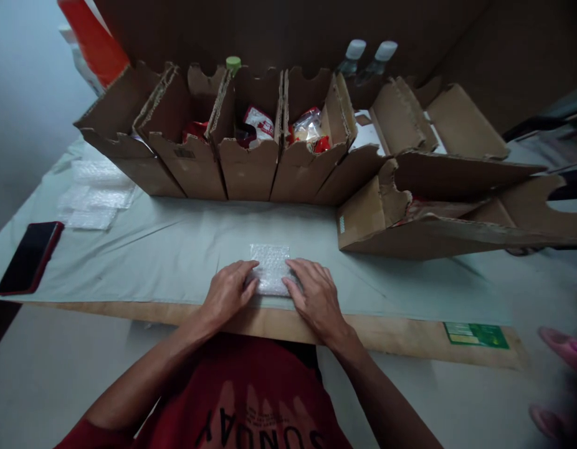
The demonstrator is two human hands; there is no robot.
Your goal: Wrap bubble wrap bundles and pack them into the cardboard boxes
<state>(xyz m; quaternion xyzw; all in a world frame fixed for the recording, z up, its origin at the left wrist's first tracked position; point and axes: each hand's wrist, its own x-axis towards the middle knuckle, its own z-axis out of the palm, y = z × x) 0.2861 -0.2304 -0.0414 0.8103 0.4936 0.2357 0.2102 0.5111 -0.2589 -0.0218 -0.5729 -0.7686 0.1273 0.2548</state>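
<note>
A small rectangular piece of bubble wrap (270,269) lies on the cloth-covered table close to its front edge. At its left side my left hand (230,288) grips the edge between thumb and fingers. My right hand (315,293) has hold of the opposite side in the same way, with the thumb on the near part and the fingers curled beyond it. Whether anything is wrapped inside the piece cannot be made out.
Several cardboard boxes (248,174) stand in a row at the back, some holding red and clear packets. Another box (438,231) lies angled on the right. Bubble wrap sheets (99,193) and a phone (29,257) are at the left. Two bottles (356,50) show behind.
</note>
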